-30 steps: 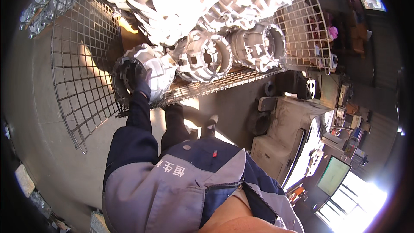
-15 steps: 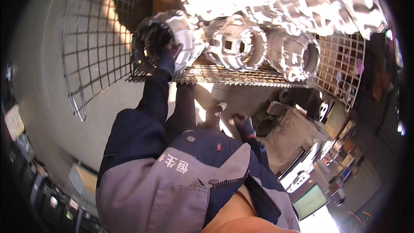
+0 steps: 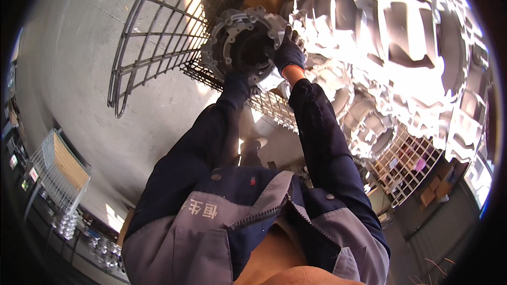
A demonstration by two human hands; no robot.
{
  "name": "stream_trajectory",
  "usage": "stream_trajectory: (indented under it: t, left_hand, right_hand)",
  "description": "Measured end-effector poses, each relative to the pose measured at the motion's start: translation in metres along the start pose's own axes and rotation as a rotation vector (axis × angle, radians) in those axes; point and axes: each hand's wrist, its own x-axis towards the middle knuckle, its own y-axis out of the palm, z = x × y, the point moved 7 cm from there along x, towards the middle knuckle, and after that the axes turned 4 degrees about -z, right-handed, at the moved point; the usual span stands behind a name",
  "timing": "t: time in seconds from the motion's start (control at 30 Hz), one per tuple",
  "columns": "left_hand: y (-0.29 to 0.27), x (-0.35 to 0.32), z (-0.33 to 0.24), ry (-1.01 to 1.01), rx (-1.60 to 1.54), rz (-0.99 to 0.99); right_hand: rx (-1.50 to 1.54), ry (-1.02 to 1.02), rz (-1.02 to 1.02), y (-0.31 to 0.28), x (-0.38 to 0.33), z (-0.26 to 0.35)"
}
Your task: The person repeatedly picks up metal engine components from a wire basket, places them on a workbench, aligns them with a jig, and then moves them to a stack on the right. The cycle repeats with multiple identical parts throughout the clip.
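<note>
Both my gloved hands grip a round cast-metal housing (image 3: 232, 37) with a bolt-hole flange, held up at the front edge of a wire-mesh cage (image 3: 158, 47). My left hand (image 3: 237, 76) holds its lower rim from below. Over the housing's right rim closes my right hand (image 3: 288, 53). Behind it, several similar silvery castings (image 3: 401, 47) are piled in the cage, glaring in sunlight.
The cage's hinged mesh side (image 3: 153, 31) hangs open at the left over grey concrete floor (image 3: 68, 74). Another mesh cage with a cardboard liner (image 3: 60, 171) stands at the lower left, with small metal parts (image 3: 66, 227) near it. More mesh panels (image 3: 406, 171) lie at the lower right.
My right hand has come up from near my waist and taken hold of the housing beside my left. The housing has been lifted off the pile edge, and my view has swung left.
</note>
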Motion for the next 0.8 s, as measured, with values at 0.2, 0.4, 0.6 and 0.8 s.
stream_trajectory:
  t: [0.2,0.4,0.6,0.8]
  left_hand:
    - [-0.012,0.003,-0.007,0.064,-0.008,0.069]
    - [-0.009,0.017,-0.033,0.077,0.040,0.193]
    - [-0.009,-0.025,-0.047,0.233,0.165,0.096]
    - [0.016,-0.056,-0.033,0.104,-0.047,-0.031]
  right_hand:
    - [0.316,0.074,0.070,0.039,0.053,-0.002]
    - [0.257,-0.058,0.100,0.003,0.078,-0.004]
    - [0.327,-0.010,-0.204,-0.009,0.003,-0.028]
    - [0.576,-0.053,-0.355,-0.034,-0.064,-0.046]
